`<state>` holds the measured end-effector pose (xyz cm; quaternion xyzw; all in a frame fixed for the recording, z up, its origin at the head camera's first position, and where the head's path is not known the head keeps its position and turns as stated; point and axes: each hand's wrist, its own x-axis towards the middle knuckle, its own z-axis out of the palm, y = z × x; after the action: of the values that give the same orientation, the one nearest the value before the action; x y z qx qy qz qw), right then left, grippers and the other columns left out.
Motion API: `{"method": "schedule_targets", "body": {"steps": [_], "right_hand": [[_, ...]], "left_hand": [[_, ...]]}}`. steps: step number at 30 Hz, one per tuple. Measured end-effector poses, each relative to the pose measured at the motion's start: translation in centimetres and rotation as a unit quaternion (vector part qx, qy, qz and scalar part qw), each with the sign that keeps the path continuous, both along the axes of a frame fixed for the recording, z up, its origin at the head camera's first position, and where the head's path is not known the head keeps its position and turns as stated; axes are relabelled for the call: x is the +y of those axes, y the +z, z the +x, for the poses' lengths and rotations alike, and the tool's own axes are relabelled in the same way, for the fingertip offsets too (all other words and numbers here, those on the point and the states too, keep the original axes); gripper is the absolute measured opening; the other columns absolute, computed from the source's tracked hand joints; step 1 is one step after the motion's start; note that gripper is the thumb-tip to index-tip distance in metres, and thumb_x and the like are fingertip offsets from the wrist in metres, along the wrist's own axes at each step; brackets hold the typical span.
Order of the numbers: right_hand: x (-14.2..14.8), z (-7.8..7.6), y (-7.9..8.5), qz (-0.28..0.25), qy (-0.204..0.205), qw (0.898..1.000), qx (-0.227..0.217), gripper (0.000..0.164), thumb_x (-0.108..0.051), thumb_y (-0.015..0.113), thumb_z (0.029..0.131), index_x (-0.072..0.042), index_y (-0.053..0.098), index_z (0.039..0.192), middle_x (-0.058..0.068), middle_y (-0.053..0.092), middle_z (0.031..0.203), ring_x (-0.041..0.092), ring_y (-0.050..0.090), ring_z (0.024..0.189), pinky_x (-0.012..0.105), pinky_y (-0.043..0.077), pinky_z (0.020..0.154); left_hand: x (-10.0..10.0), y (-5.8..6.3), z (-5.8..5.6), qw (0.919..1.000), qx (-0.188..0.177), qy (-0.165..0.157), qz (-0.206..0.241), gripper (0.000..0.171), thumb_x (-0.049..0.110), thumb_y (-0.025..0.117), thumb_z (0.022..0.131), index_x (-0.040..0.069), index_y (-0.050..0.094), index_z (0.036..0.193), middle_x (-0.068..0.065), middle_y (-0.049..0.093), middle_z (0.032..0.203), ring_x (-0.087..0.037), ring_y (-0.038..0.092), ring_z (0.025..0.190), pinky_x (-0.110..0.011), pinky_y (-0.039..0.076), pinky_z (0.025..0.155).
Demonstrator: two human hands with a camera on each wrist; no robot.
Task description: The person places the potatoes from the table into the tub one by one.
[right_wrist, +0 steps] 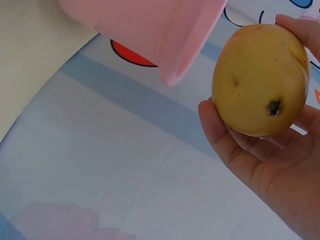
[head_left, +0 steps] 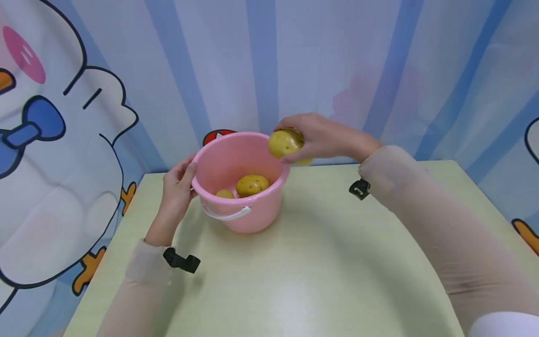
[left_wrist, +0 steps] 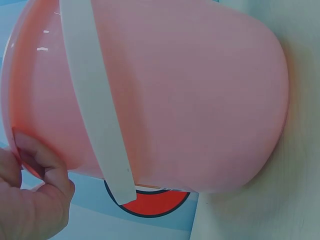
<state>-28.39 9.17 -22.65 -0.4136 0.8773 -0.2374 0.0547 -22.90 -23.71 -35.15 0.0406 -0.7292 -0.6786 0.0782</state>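
Note:
A pink bucket [head_left: 252, 220] with a white handle [head_left: 227, 215] stands on the table, its mouth facing up toward me. My left hand [head_left: 174, 192] grips its rim on the left side; in the left wrist view the fingers [left_wrist: 40, 150] curl around that rim. Inside the bucket lie a yellow potato [head_left: 252, 185] and a second, smaller-looking one [head_left: 225, 193], partly hidden by the near wall. Another potato [right_wrist: 262, 80], with a dark spot on its skin, is held by my right hand [head_left: 322, 135] between thumb and fingers, beside the bucket's right rim and at about its height.
The pale table [head_left: 294, 281] extends in front of the bucket and to its right. Close behind its far edge hangs a blue-striped curtain [head_left: 316, 56] with cartoon figures. Each wrist wears a small black camera mount [head_left: 182, 260].

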Motion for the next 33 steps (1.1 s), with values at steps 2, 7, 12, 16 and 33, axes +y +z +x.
{"method": "schedule_targets", "body": {"steps": [2,7,12,16,33], "right_hand": [[-0.5,-0.1,-0.1,-0.007,0.005,1.0,0.001,0.054,-0.026,0.077,0.085,-0.006,0.059,0.13,0.003,0.061,0.115,0.02,0.055,0.096,0.033,0.052,0.077],[-1.8,-0.4,-0.4,-0.022,0.016,1.0,0.0,0.055,-0.027,0.078,0.084,-0.005,0.059,0.131,0.004,0.062,0.114,0.02,0.054,0.097,0.033,0.053,0.076],[-3.1,-0.3,-0.5,-0.029,0.029,0.999,0.0,0.056,-0.029,0.077,0.083,-0.005,0.059,0.131,0.003,0.062,0.113,0.019,0.054,0.096,0.032,0.052,0.076],[-4.1,-0.1,-0.5,-0.027,0.036,0.999,0.003,0.055,-0.029,0.076,0.084,-0.006,0.059,0.131,0.001,0.062,0.112,0.018,0.054,0.096,0.03,0.052,0.075],[-6.7,0.4,-0.5,-0.043,0.039,0.998,0.001,0.056,-0.037,0.075,0.088,-0.007,0.057,0.132,0.002,0.06,0.118,0.016,0.054,0.104,0.029,0.051,0.085]], "left_hand": [[-0.1,0.0,0.0,1.0,0.004,0.0,0.002,0.056,0.037,0.052,0.104,0.011,0.041,0.153,-0.014,0.049,0.138,-0.024,0.057,0.111,-0.023,0.057,0.081],[-0.3,-0.1,0.0,0.9998,0.01,-0.003,0.016,0.055,0.034,0.052,0.104,0.009,0.042,0.152,-0.013,0.05,0.133,-0.022,0.059,0.106,-0.019,0.057,0.074],[-0.4,-0.2,0.1,0.9998,0.007,-0.003,0.015,0.055,0.034,0.052,0.105,0.01,0.041,0.153,-0.013,0.05,0.134,-0.022,0.058,0.108,-0.02,0.057,0.076],[-0.5,-0.1,0.3,0.9999,0.006,-0.004,0.013,0.056,0.035,0.052,0.104,0.01,0.041,0.153,-0.015,0.049,0.138,-0.024,0.058,0.11,-0.021,0.057,0.077],[-0.4,0.1,0.1,0.9998,0.007,-0.007,0.018,0.055,0.035,0.052,0.104,0.011,0.041,0.153,-0.014,0.049,0.138,-0.022,0.059,0.109,-0.021,0.057,0.077]]}}
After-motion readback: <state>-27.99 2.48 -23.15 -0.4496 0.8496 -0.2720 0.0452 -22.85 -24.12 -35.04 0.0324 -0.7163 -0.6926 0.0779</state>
